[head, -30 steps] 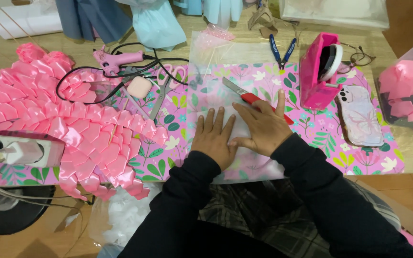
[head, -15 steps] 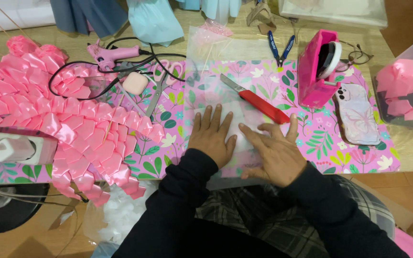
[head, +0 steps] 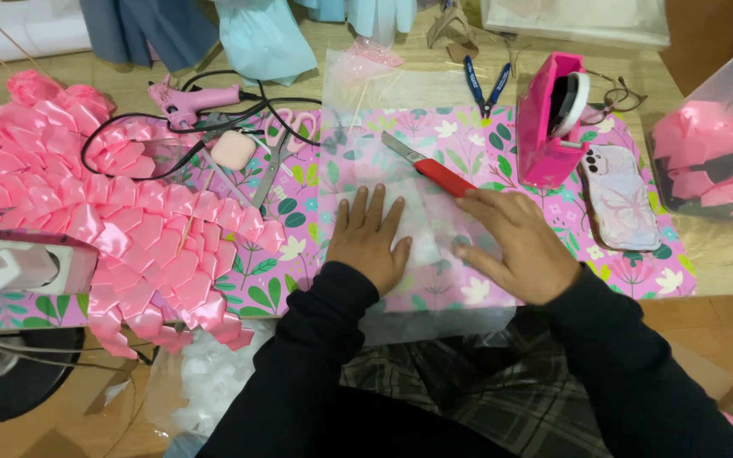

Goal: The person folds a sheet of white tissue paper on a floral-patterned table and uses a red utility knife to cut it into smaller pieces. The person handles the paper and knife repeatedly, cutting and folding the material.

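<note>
Hands flat on a clear plastic sheet [head: 422, 216] spread over the floral pink paper [head: 502, 161] on the worktop. Left hand [head: 371, 237] w/ fingers together, pressing down, holding nothing. Right hand [head: 523, 246] palm down, fingers slightly spread, touching the red utility knife [head: 434, 168] handle end. Pink ribbon piece [head: 86, 220] lies to the left, tape dispenser [head: 553, 119] and phone [head: 621, 197] to the right.

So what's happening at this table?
A person presses both hands flat on a translucent plastic sheet spread over a pink floral mat. The left hand lies palm down; the right hand rests beside it, its fingertips near a red-handled utility knife. A folded pink ribbon piece, scissors and a pink glue gun lie left.
</note>
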